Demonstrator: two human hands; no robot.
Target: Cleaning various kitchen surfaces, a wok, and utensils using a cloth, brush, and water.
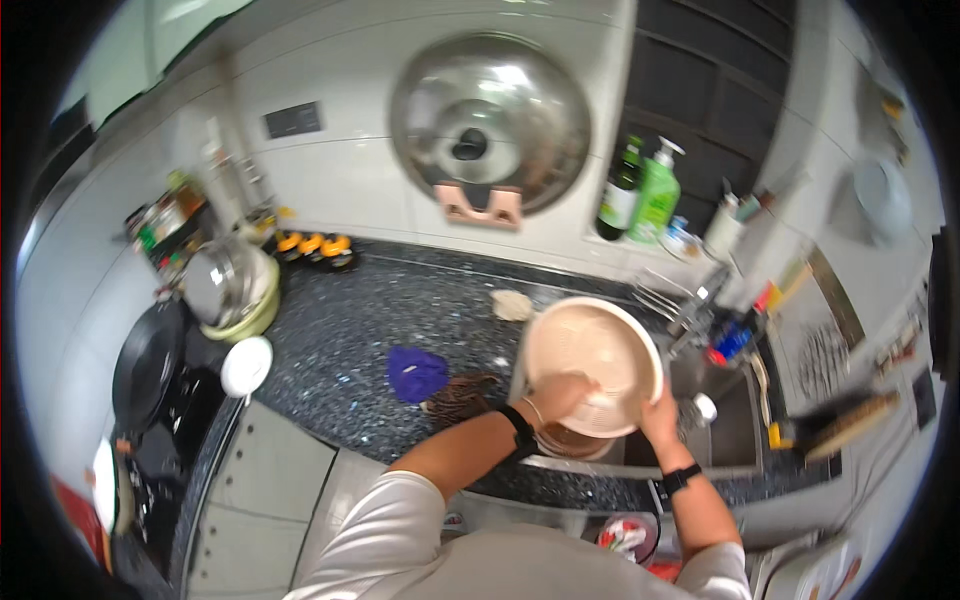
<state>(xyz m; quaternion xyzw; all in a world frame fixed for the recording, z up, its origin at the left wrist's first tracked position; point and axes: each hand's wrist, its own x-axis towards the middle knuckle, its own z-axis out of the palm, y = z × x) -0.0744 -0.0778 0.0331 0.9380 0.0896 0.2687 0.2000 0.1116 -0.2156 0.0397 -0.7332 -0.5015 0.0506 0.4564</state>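
Observation:
A pale pink plastic colander (592, 345) is tilted over the sink (731, 450), its inside facing me. My right hand (660, 412) grips its rim on the right. My left hand (566, 397) reaches over the near rim into the colander; its fingers are blurred, and I cannot tell whether they hold anything. Below the colander, part of a brownish bowl (574, 442) shows in the sink, mostly covered. The faucet (697, 307) stands behind, to the right. A shiny round object (703, 409) sits in the sink beside my right hand.
A purple cloth (417, 373) and a brown cloth (461, 397) lie on the speckled counter (337, 330). A large steel lid (491, 112) hangs on the wall. A green pump bottle (656, 199) stands on the sill. Left are a black pan (150, 367) and a white ladle (246, 366).

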